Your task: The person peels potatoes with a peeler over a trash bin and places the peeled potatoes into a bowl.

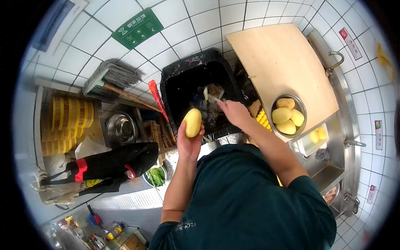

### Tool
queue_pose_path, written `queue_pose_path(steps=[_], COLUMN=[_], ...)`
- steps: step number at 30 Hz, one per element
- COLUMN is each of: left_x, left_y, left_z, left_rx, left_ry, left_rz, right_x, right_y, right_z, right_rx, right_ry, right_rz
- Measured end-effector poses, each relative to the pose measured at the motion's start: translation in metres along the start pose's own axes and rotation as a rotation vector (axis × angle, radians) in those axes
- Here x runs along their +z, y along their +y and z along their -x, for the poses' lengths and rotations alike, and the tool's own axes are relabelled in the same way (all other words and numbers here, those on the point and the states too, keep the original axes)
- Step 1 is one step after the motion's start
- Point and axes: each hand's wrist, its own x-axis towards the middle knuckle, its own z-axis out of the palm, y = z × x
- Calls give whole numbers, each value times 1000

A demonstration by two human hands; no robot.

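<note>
My left hand (190,141) is wrapped round a peeled potato (192,122), held upright at the near left edge of a black bin (182,66). My right hand (235,113) reaches over the bin from the right, its fingers closed on a small slim tool (214,98) with a pale end. The tool's exact kind is too blurred to make out. It is apart from the potato. Scraps (213,90) and crumpled plastic lie inside the bin. To the right, a metal bowl (306,111) holds several potatoes, most peeled and one browner.
The bowl sits near the corner of a wooden board (277,50) beside a steel sink (329,177). A white tray (306,143) with yellow pieces lies in the sink. A broom (109,79) leans left of the bin. Greens (156,176) and a black apron (108,163) are at lower left.
</note>
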Motion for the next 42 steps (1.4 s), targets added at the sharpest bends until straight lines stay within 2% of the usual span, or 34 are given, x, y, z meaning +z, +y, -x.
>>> queue_pose_path(steps=[2, 3, 5, 6, 7, 9, 11, 13, 15, 16, 17, 19, 23, 24, 25, 27, 28, 32, 33, 35, 36, 37, 38, 41, 42], left_x=[3, 2, 2, 4, 5, 5, 3, 7, 10, 11, 11, 12, 7, 10, 10, 10, 15, 14, 19, 17, 9, 6, 16, 17, 6], left_y=[2, 2, 1, -2, -3, -2, 0, 2, 3, 2, 0, -2, -5, -2, -3, 0, -1, -2, -2, -1, 1, 2, 2, 1, 3], left_z=[-2, -1, -4, -6, -6, -2, -1, 2, 1, 1, 0, 1, 3, 3, 2, -1, 0, -3, -1, 1, 1, 0, 5, 2, -2], left_rx=[6, 5, -9, -6, -18, -41, -76, -82, -45, -35, -32, -23, -12, -18, -30, -49, -42, -55, -56, -85, -111, -136, -133, -106, -56], left_ry=[9, -2, -38, 20, 6, -15, -50, -38, -15, -3, -16, -38, -27, 19, 12, -5, 64, 105, 127, 94, 35, -24, 79, 97, -85], left_rz=[20, 32, 50, 80, 97, 127, 93, 93, 70, 57, 64, 74, 44, -8, -3, 2, -7, -32, -6, -9, -34, -57, -95, -47, -57], right_x=[-3, -6, -2, 6, 7, 12, 8, -2, -7, -7, 0, 7, 12, 12, 6, 1, -2, 0, 7, 12, 17, -1, 8, 3, -4], right_y=[5, -6, -18, -20, -24, -16, -1, 7, -5, -11, -14, -21, -18, -12, -10, 1, -1, -22, -23, -16, -7, -12, 12, 23, 16], right_z=[1, 11, 28, 35, 40, 29, 1, -4, 15, 24, 32, 42, 35, 25, 14, 2, 6, 36, 41, 38, 28, 15, -3, -9, 0], right_rx=[36, -14, -194, -320, -353, -352, -6, -4, -34, -93, -268, -390, -428, -308, -89, -32, -10, -334, -416, -454, -362, -89, -59, -50, -55], right_ry=[15, -5, -96, -86, -121, -40, -32, 52, 14, -63, -8, -32, 9, 35, 5, 64, 52, -25, -22, -24, 89, -6, 18, 36, 26], right_rz=[-148, -227, -149, -148, -104, -102, 63, -40, -239, -268, -199, -149, -140, -118, 3, -32, -86, -198, -134, -101, -144, 44, 23, -201, -299])
